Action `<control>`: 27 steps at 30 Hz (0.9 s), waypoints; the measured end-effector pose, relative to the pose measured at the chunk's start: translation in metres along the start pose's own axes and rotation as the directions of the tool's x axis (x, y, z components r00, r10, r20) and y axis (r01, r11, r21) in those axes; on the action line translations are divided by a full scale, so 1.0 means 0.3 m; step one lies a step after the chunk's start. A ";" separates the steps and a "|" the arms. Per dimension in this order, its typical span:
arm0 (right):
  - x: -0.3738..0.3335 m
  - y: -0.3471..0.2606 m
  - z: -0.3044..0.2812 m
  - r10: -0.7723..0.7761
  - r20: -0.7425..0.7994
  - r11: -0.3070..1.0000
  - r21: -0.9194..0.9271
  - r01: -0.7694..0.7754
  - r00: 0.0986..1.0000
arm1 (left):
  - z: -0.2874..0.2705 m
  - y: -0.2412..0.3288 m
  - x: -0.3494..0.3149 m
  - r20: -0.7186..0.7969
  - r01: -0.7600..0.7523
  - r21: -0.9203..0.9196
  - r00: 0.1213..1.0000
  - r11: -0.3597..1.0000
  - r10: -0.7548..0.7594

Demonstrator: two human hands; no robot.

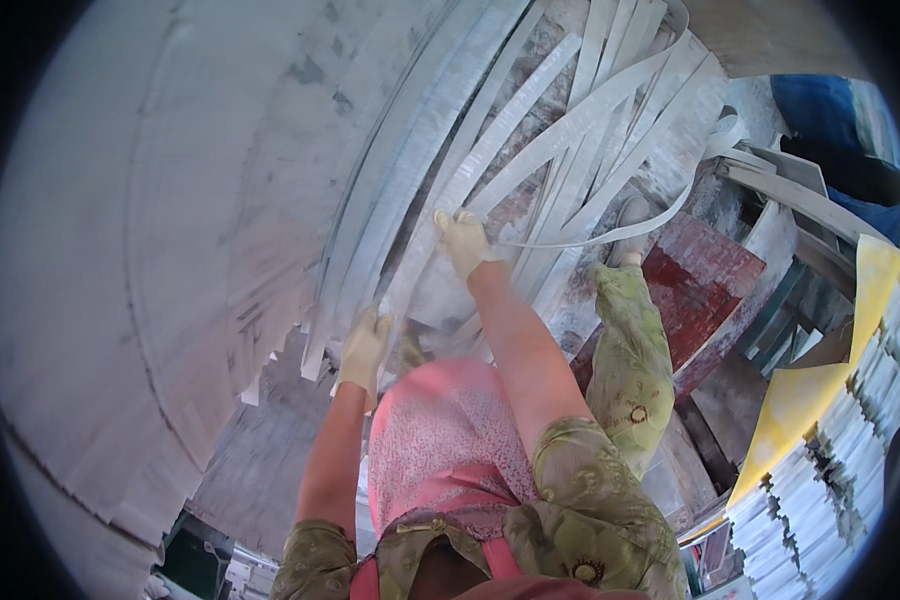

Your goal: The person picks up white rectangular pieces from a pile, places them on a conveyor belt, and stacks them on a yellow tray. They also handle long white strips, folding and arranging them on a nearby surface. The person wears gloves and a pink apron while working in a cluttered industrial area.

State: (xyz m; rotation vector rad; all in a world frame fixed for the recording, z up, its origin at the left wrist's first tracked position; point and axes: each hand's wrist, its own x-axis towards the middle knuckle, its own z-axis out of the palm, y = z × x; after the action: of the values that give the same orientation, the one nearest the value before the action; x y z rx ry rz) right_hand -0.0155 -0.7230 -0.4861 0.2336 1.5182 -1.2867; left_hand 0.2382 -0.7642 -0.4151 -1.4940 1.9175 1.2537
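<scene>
Pale gloves cover both hands. My right hand [462, 243] is closed on a long, thin whitish strip [416, 262] in front of my body. Lower and further left, my left hand [365, 352] has its fingers pinched at the edge of the same strip, near its close end. The strip slants away from me up and to the right. Around it lie several more loose pale strips [560, 195], some flat and some curling over each other. The fingertips of both hands are partly hidden against the strip.
A large stack of pale sheets [170, 220] fills the left side. To the right lie a dark red board [700, 285], broken pale boards [805, 195], and a ragged-edged stack [820, 500] beside a yellow sheet [815, 400]. One shoe [632, 225] stands by the strips.
</scene>
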 end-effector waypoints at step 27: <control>0.317 -0.260 -0.441 -0.574 0.554 -0.358 -0.832 0.424 0.603 | 0.068 0.408 0.247 -0.041 0.166 -0.222 0.983 0.961 -0.179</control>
State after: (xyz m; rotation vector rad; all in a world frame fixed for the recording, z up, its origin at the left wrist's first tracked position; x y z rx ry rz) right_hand -0.1856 -0.6918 -0.5378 -1.6928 2.3924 -0.2789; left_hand 0.0964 -0.7854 -0.4328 -1.7867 1.6859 1.3881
